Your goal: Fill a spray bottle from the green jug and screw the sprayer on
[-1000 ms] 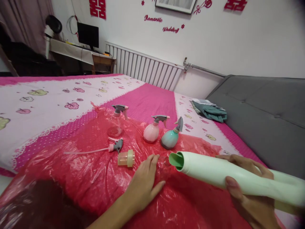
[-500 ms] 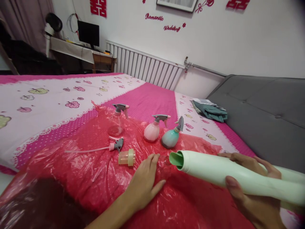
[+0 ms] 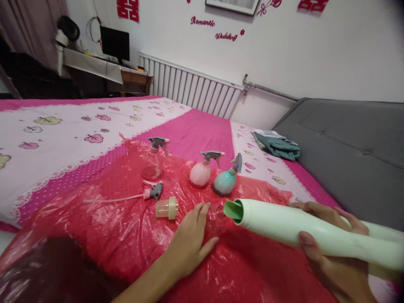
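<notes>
My left hand (image 3: 191, 237) is wrapped around a clear spray bottle (image 3: 217, 219) without its head; the bottle is hard to make out against the red plastic. My right hand (image 3: 334, 248) grips a pale green jug (image 3: 277, 214), tilted almost level, its green spout (image 3: 232, 209) right by the bottle's mouth. Whether any liquid flows cannot be seen. Left of my left hand lie a yellowish see-through cup (image 3: 166, 208) with a ring and a grey-and-pink spray head (image 3: 154, 191) with its long tube. Behind stand a clear spray bottle (image 3: 153, 168), a pink one (image 3: 200, 173) and a teal one (image 3: 224, 182).
Red plastic sheeting (image 3: 123, 240) covers the near part of the bed (image 3: 139, 111). Folded clothes (image 3: 277, 145) lie by the grey headboard (image 3: 344, 139). Beyond the bed are a radiator (image 3: 189, 82) and a desk with a monitor (image 3: 115, 44).
The view has shifted slightly. Both hands, the jug and the bottle keep nearly the same places, and the clear bottle shows a little more plainly beside my left fingers.
</notes>
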